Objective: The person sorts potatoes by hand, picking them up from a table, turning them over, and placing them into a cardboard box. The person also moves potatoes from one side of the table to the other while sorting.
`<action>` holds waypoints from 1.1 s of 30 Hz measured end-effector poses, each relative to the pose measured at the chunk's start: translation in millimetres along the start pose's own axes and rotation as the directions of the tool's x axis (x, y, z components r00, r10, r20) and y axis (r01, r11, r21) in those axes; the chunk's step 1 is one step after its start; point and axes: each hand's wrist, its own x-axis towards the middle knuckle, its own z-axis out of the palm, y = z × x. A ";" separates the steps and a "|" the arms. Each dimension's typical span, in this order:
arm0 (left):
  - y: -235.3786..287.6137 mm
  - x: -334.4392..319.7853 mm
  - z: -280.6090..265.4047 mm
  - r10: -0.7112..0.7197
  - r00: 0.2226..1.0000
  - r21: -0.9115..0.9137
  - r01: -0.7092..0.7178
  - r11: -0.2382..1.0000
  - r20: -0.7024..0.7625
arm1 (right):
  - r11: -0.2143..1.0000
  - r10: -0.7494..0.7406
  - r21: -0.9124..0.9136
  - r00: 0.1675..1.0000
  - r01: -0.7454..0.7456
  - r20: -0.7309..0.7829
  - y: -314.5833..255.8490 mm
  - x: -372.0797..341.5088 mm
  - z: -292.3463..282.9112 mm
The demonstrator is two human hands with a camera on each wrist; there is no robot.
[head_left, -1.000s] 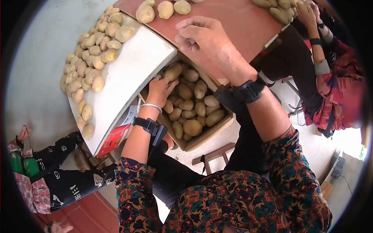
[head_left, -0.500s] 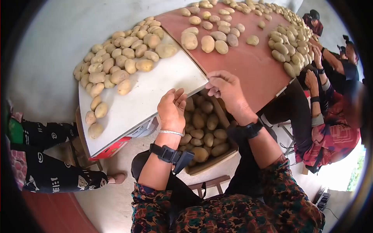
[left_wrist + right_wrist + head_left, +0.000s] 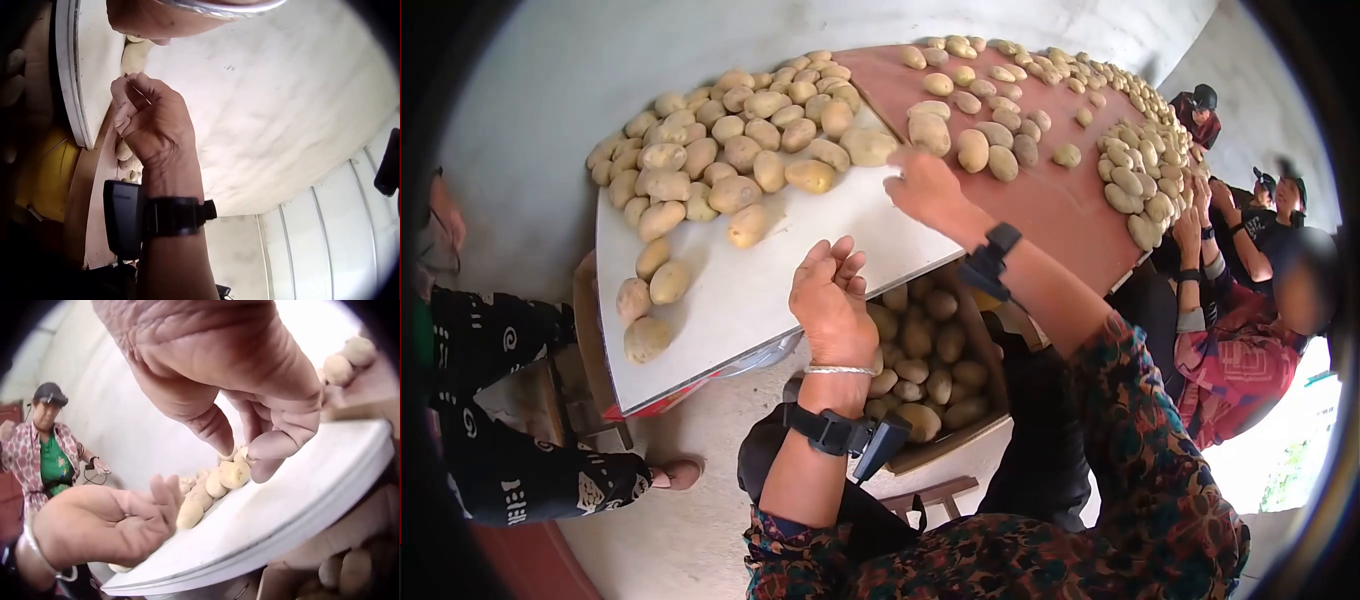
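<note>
My left hand [image 3: 835,310] hovers over the front edge of the white tabletop [image 3: 820,215], fingers loosely bent and holding nothing. In the right wrist view the same left hand [image 3: 119,522] shows its palm turned up. Reaching farther, my right hand [image 3: 935,195] is above the seam with the red tabletop [image 3: 1040,210], close to a large potato [image 3: 870,147]. Its thumb and fingers stand apart in the right wrist view, with potatoes [image 3: 234,475] seen behind the gap. A pile of potatoes [image 3: 740,153] covers the white top's far side.
Below the table edge, a cardboard box [image 3: 950,450] holds many potatoes [image 3: 915,340]. More potatoes [image 3: 1135,180] lie heaped on the red top's right side, where other people [image 3: 1240,340] sit. Another person [image 3: 56,450] stands across the white table. A wooden stool [image 3: 940,495] is below.
My left hand has come up out of the box to the white table's edge. The right hand has gone from over the red top toward the white one. The head view has shifted, showing more table.
</note>
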 end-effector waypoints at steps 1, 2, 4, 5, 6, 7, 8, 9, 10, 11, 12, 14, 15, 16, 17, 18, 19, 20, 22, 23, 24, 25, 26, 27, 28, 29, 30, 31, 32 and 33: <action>4.3 -0.3 -0.5 0.000 1.000 -0.008 0.000 1.000 -0.006 | 1.000 -0.006 -0.004 1.000 0.006 0.007 -2.4 11.8 5.2; 8.1 -1.0 -0.7 0.009 1.000 -0.025 -0.009 1.000 0.004 | 0.995 -0.070 -0.075 0.996 0.066 -0.052 -4.3 22.3 10.2; 15.1 -1.5 -1.4 0.022 1.000 -0.043 -0.021 0.999 0.009 | 0.981 -0.142 -0.146 0.985 0.126 -0.103 -2.9 41.7 20.1; 18.1 -1.9 -1.6 0.032 0.999 -0.046 -0.032 0.998 0.006 | 0.976 -0.141 -0.175 0.989 0.132 -0.041 -1.7 49.9 24.2; 20.4 -2.0 -1.5 0.044 0.999 -0.049 -0.044 0.998 0.003 | 0.969 -0.139 -0.202 0.990 0.140 0.020 0.1 57.8 28.2; 22.0 -2.6 -0.9 0.047 0.999 -0.050 -0.047 0.998 -0.001 | 0.958 -0.161 -0.232 0.985 0.170 0.057 2.9 64.1 31.1; 23.7 -2.7 -0.6 0.044 0.999 -0.057 -0.045 0.997 -0.008 | 0.957 -0.163 -0.232 0.985 0.172 0.059 5.8 68.8 34.4; 24.5 -2.9 0.1 0.042 0.999 -0.062 -0.042 0.997 -0.014 | 0.948 -0.166 -0.261 0.983 0.182 0.083 3.3 69.7 33.1; 25.1 -2.5 0.9 0.041 0.999 -0.063 -0.042 0.997 -0.015 | 0.938 -0.166 -0.289 0.980 0.191 0.107 1.3 69.3 31.5; 25.7 -1.6 1.5 0.048 0.999 -0.064 -0.049 0.997 -0.008 | 0.938 -0.167 -0.290 0.980 0.192 0.109 -0.2 68.7 29.4; 26.1 -0.4 0.7 0.054 0.999 -0.067 -0.054 0.996 -0.002 | 0.938 -0.113 -0.312 0.985 0.150 0.133 -1.8 67.7 27.5; 26.3 1.4 1.3 0.070 0.998 -0.070 -0.070 0.995 -0.005 | 0.936 -0.054 -0.336 0.985 0.107 0.162 -3.7 59.6 21.9; 25.9 2.2 2.2 0.085 0.996 -0.073 -0.085 0.994 -0.001 | 0.941 -0.043 -0.324 0.985 0.097 0.170 0.5 54.3 19.2; 25.2 2.6 2.6 0.077 0.997 -0.078 -0.077 0.994 -0.003 | 0.946 -0.031 -0.313 0.984 0.087 0.178 4.3 48.1 14.7; 24.7 3.2 2.5 0.095 0.995 -0.077 -0.094 0.993 0.010 | 0.944 -0.025 -0.320 0.983 0.083 0.182 10.9 41.9 10.5; 24.2 4.0 2.5 0.113 0.993 -0.077 -0.111 0.991 0.024 | 0.986 -0.027 -0.157 0.975 0.063 0.219 19.5 35.1 5.6; 23.9 5.0 1.9 0.118 0.993 -0.081 -0.116 0.990 0.025 | 0.999 -0.036 0.009 0.967 0.035 0.252 27.8 28.5 -0.2; 24.3 6.1 2.1 0.110 0.994 -0.084 -0.107 0.991 0.028 | 1.000 -0.029 0.001 0.967 0.030 0.253 35.8 21.2 -5.7; 24.2 7.8 2.4 0.124 0.992 -0.069 -0.123 0.990 0.016 | 0.700 0.157 0.590 0.893 -0.401 0.421 36.2 -6.7 -25.4; 23.5 10.3 1.4 0.128 0.992 -0.066 -0.126 0.990 0.019 | 0.646 0.120 0.620 0.862 -0.445 0.493 39.2 -21.4 -34.1; 23.1 15.4 -0.6 0.113 0.993 -0.067 -0.112 0.991 0.020 | 0.647 0.133 0.613 0.858 -0.454 0.495 47.9 -31.3 -40.3; 22.8 21.5 -3.6 0.119 0.992 -0.087 -0.115 0.990 0.036 | 0.659 -0.013 0.671 0.888 -0.338 0.460 57.4 -42.3 -44.3; 21.4 26.6 -7.3 0.121 0.992 -0.104 -0.116 0.988 0.045 | 0.650 -0.159 0.725 0.893 -0.226 0.420 66.1 -54.9 -44.7; 23.8 27.3 -8.2 0.130 0.991 -0.101 -0.125 0.987 0.043 | 0.453 -0.084 0.793 0.866 -0.408 0.493 50.0 -69.3 -57.0; 29.1 25.5 -7.1 0.139 0.990 -0.097 -0.135 0.986 0.036 | 0.447 -0.068 0.781 0.854 -0.436 0.516 43.4 -83.8 -63.5; 34.3 23.0 -5.6 0.137 0.990 -0.081 -0.136 0.987 0.014 | 0.398 -0.053 0.795 0.853 -0.459 0.519 38.3 -95.5 -67.4; 35.9 23.9 -8.8 0.127 0.992 -0.075 -0.126 0.989 0.003 | 0.348 -0.040 0.809 0.855 -0.474 0.518 37.3 -104.3 -68.1; 39.3 26.5 -11.7 0.145 0.989 -0.088 -0.143 0.986 0.014 | 0.198 -0.028 0.803 0.815 -0.563 0.578 43.8 -111.3 -64.1; 42.9 28.9 -14.0 0.168 0.985 -0.104 -0.164 0.981 0.031 | 0.196 -0.026 0.803 0.816 -0.562 0.577 44.3 -121.5 -61.9; 45.5 29.1 -15.9 0.176 0.984 -0.098 -0.172 0.980 0.027 | 0.034 0.026 0.792 0.793 -0.609 0.609 42.0 -137.1 -60.9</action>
